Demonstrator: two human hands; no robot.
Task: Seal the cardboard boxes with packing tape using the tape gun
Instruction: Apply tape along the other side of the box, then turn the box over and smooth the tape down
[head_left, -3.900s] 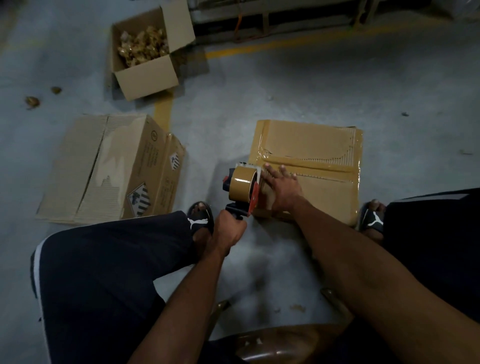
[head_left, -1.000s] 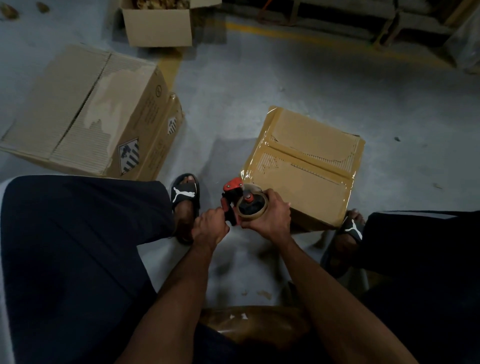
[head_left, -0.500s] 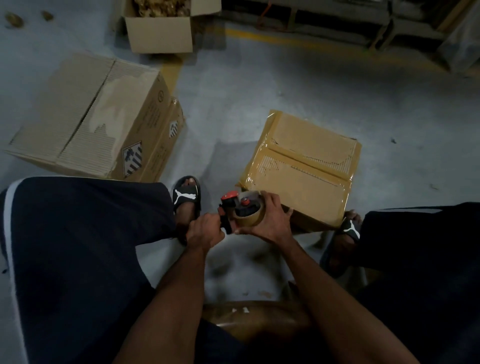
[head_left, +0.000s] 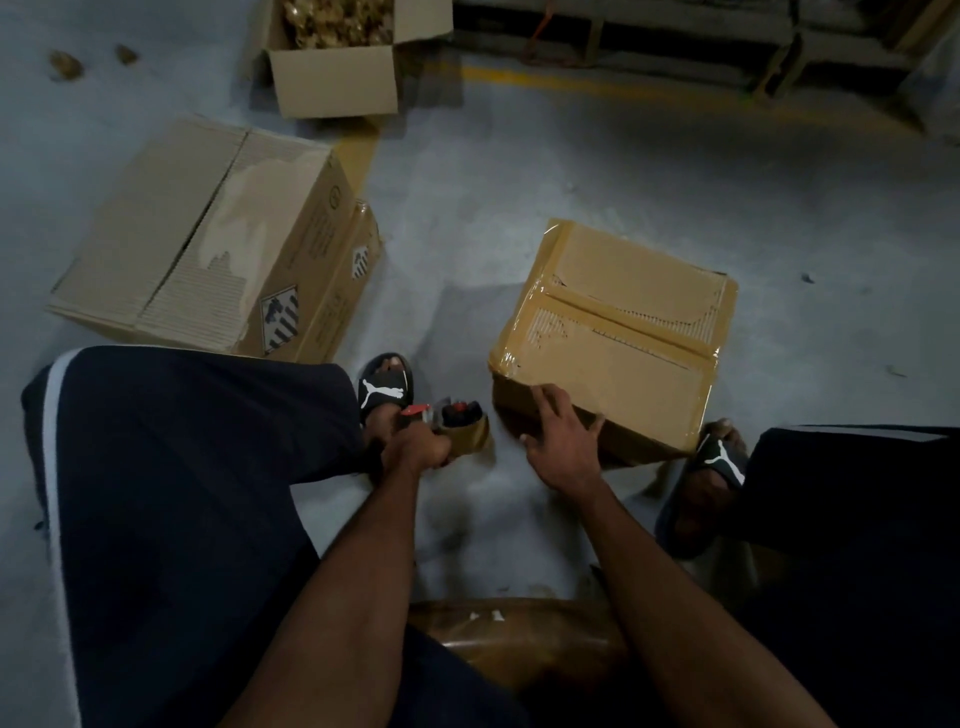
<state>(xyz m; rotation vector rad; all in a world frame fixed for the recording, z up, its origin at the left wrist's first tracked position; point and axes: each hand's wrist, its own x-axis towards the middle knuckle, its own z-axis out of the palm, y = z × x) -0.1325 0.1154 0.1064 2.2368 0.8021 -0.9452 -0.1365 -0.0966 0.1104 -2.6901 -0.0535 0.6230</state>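
Head view: the taped box (head_left: 618, 332) sits on the floor between the feet. Left hand (head_left: 415, 451) grips the tape gun (head_left: 457, 423) just beside it; right hand (head_left: 558, 441), fingers spread, rests on the near corner. Recommendation — brace that corner firmly before turning the box to reach any untaped seam.

- Left slide sandal (head_left: 383, 391): a white leaping-cat logo, the Puma mark, on its black strap, just beyond the left hand's (head_left: 415, 451) knuckles.
- Right slide sandal (head_left: 719, 460): the same white cat logo on its strap, to the right of the right hand's (head_left: 558, 441) fingers (head_left: 545, 402).
- Large carton (head_left: 218, 244), well beyond the left hand: a diamond label with black and white stripes and faint printed lines and a round symbol on its side, all too small to read.
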